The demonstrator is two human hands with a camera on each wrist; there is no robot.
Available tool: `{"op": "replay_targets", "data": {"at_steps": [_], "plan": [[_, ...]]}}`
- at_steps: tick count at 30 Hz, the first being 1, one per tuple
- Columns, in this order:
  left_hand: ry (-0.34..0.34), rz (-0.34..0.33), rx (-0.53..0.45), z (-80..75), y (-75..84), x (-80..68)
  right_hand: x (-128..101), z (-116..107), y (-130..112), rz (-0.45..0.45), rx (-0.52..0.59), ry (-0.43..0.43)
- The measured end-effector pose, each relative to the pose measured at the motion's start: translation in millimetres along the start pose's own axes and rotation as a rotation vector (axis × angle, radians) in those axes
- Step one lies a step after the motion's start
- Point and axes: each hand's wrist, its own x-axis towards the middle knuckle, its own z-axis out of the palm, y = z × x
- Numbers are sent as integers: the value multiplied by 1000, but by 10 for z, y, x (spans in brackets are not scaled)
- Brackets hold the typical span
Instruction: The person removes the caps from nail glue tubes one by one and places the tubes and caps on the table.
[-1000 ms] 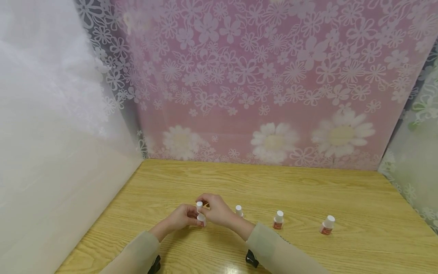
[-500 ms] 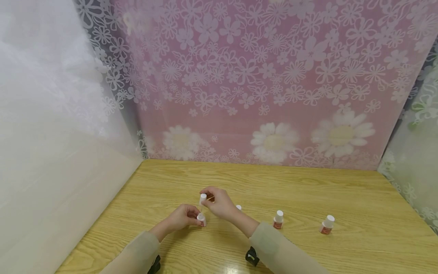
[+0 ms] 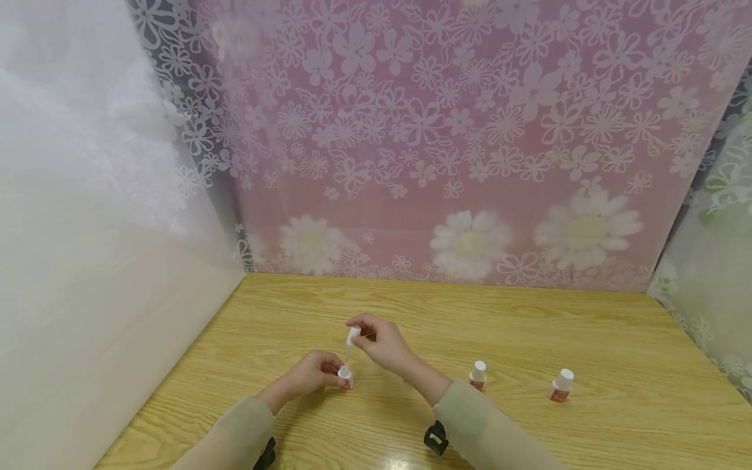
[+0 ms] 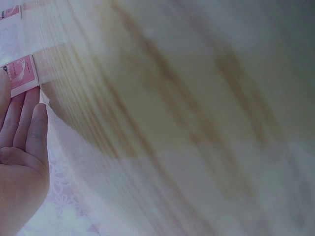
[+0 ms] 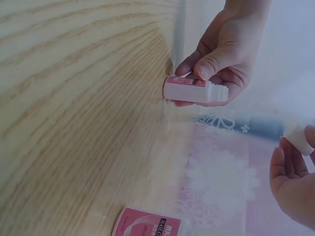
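Observation:
My left hand (image 3: 314,372) grips a small white nail glue bottle (image 3: 346,377) with a pink label, standing upright on the table. Its neck is uncapped, and the right wrist view shows the bare threads of the bottle (image 5: 197,91), with thumb and fingers around its body. Above and slightly right of it, my right hand (image 3: 383,344) pinches the white cap (image 3: 353,336). A thin pale stem runs down from the cap towards the bottle's mouth; whether its tip is still inside, I cannot tell. In the left wrist view only the label side of the bottle (image 4: 22,76) shows.
Two capped bottles of the same kind, one nearer (image 3: 478,376) and one farther right (image 3: 561,386), stand on the wood-grain table (image 3: 411,307). Another bottle (image 5: 147,223) shows low in the right wrist view. A floral curtain (image 3: 376,163) closes off the back.
The cap has come off the bottle and risen up and to the right in my right hand, baring the neck and stem. My left hand has stayed in place. My right hand now covers one standing bottle.

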Motion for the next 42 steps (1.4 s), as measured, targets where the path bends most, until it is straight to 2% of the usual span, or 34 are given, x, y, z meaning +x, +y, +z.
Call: {"op": "replay_targets", "data": {"at_steps": [13,18,23,27,42], "plan": [[5,-10,-2,2,-6,9,3,-74,-21,-1,38,42],[0,2,-12,-1,-2,9,6,-112,-30,11,97,70],[-9,4,-2,-10,-17,10,-37,-156,-167,21,168,72],[-5,-8,8,-11,-26,16,-86,-180,-323,23,178,81],[4,-3,31,-8,-30,15,-78,-171,-335,67,242,91]]}}
